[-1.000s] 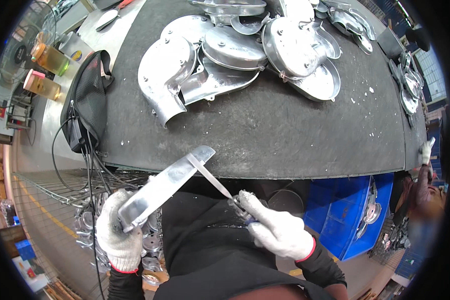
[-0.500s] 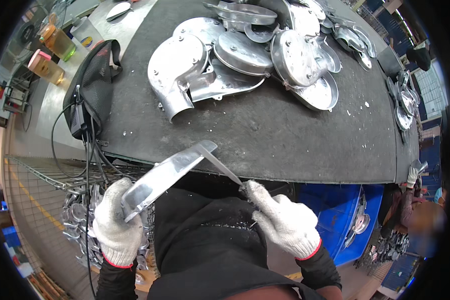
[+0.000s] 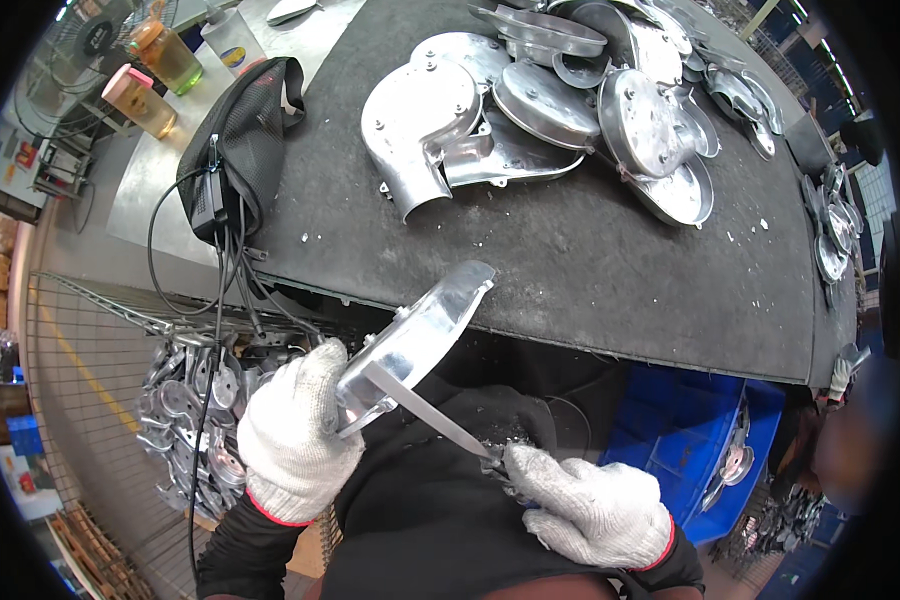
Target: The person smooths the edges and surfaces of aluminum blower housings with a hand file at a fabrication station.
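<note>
The gloved left hand [image 3: 292, 440] grips a metal casting [image 3: 415, 335] tilted off the desk [image 3: 570, 250] edge. The gloved right hand [image 3: 595, 510], closed on a blade [image 3: 435, 420], meets its rim, seemingly for scraping.

Before us lies the dark rubber-topped workbench [image 3: 570, 250], with a heap of silver cast-metal housings [image 3: 560, 100] at its far side. Left of the heap sits a black mesh pouch [image 3: 245, 135]; beyond it stand two drink bottles [image 3: 155, 75]. Below the bench, a blue plastic crate [image 3: 690, 440] stands at our right, a wire basket of metal parts [image 3: 185, 400] at our left.
</note>
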### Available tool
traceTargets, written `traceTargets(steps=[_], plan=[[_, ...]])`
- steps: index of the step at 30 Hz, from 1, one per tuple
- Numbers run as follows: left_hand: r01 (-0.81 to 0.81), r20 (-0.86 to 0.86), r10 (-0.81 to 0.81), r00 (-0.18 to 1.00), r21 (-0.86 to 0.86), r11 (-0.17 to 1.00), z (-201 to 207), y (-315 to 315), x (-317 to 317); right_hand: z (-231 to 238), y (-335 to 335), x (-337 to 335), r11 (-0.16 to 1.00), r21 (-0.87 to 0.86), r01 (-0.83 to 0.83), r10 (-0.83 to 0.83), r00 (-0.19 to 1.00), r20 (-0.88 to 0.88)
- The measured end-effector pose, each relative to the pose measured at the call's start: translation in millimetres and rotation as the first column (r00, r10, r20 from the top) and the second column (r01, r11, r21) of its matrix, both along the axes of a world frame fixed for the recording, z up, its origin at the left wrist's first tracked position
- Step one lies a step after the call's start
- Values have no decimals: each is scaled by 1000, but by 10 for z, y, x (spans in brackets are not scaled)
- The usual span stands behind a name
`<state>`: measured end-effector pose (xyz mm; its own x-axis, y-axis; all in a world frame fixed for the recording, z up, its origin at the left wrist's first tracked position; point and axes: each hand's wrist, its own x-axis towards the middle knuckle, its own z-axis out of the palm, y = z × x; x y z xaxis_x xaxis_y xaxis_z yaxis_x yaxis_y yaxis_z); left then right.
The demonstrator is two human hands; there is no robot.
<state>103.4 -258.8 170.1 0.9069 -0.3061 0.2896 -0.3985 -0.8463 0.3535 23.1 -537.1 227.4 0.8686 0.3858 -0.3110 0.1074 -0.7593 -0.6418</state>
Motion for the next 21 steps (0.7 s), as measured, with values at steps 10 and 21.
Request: traceTargets(steps=[10,21], plan=[[-9,55,8,998,14,1000,-81,57,3,-42,13,-79,979,-185,81,-63,993,101],[36,16,-37,999,54,998,161,-131,124,-590,-138,-92,422,838,345,262,838,-478]])
